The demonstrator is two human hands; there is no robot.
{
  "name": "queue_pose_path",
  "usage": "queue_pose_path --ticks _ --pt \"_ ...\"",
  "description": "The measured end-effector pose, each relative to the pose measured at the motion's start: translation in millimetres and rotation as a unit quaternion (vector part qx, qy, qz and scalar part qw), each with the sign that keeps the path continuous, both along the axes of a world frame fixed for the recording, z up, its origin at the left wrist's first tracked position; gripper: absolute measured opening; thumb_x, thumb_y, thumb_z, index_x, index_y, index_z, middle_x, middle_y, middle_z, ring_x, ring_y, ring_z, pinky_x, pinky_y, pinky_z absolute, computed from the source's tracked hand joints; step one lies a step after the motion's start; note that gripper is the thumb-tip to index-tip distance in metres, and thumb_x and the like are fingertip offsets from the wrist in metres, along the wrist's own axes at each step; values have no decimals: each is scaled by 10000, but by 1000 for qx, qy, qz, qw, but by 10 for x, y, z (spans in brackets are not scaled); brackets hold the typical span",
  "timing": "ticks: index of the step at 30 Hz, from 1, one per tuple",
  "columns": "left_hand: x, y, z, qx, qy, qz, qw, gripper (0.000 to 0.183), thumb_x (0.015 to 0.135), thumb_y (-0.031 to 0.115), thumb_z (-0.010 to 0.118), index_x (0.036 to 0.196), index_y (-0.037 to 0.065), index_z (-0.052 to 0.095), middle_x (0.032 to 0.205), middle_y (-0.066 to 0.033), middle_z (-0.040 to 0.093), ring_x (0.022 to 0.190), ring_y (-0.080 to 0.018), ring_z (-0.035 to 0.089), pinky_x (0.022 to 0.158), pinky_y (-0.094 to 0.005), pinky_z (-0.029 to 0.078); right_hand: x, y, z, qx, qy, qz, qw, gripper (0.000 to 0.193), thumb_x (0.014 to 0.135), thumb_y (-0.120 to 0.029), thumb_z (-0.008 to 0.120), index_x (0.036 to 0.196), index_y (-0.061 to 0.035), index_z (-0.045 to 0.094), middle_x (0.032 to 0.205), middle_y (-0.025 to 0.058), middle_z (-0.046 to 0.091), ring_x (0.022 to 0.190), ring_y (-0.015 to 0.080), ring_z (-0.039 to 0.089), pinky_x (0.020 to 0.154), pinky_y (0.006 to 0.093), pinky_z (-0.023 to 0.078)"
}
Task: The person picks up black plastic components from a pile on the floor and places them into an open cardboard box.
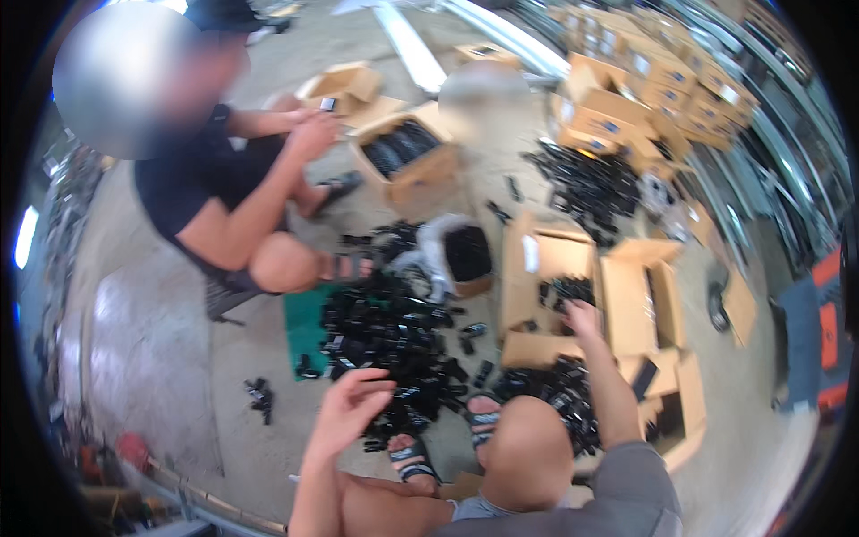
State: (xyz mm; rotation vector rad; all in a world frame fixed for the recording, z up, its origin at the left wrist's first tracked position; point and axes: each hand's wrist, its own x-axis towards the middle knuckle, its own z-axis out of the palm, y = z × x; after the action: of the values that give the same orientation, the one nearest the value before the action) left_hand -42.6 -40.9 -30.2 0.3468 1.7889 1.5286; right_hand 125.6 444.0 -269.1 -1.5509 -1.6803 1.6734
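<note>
Brown cardboard box [557,254]: right hand [583,319] at small black parts [571,289], hold unclear; left hand [351,413] empty, grip released; careless drop could scatter parts.

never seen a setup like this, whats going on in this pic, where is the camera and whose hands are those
There is no machine here: the two bare hands reaching in from below belong to the person wearing the camera. It is a wide fisheye on their head, looking down, so straight edges bend near the rim. On the floor lies a big pile of black parts, partly over a green sheet. The left hand is open near the pile, seemingly empty. The right hand is at an open cardboard box with more black parts inside; whether it holds one is unclear. A co-worker sits at the left.
</note>
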Motion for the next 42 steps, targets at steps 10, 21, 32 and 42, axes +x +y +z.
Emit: queue_pose_path --ticks 10,21,32,42 --pt "257 325 -19 18 242 -145 959 724 921 238 729 1543 108 384 1437 -213 569 1260 -355 617 992 -403 554 -65 -1104 2405 -16 129 343 930 79 900 -41 620 963 -27 667 829 43 675 697 153 664 644 271 541" --pt "318 474 6 117 9 -48 992 306 985 221 702 1171 13 575 980 -63 674 820 -137 707 729 -283 615 -1177 -2384 2769 -199 142 513 823 264 1012 -279 659 1099 -30 672 878 14 660 695 94 586 623 260 492" --pt "262 341 97 108 -6 10 994 358 1019 201 636 1275 -29 538 1098 -58 628 967 -132 658 820 -281 581 -1231 -2795 2541 85 250 458 849 306 848 -105 818 1066 3 632 842 29 649 716 92 585 641 250 488" --pt "253 387 33 140 -39 -70 987 418 936 240 773 1227 -4 598 1102 -23 663 1056 -94 614 939 -273 488 -1164 -2496 2533 24 180 457 871 338 866 -124 795 1081 -4 564 900 50 612 755 112 595 610 248 508"
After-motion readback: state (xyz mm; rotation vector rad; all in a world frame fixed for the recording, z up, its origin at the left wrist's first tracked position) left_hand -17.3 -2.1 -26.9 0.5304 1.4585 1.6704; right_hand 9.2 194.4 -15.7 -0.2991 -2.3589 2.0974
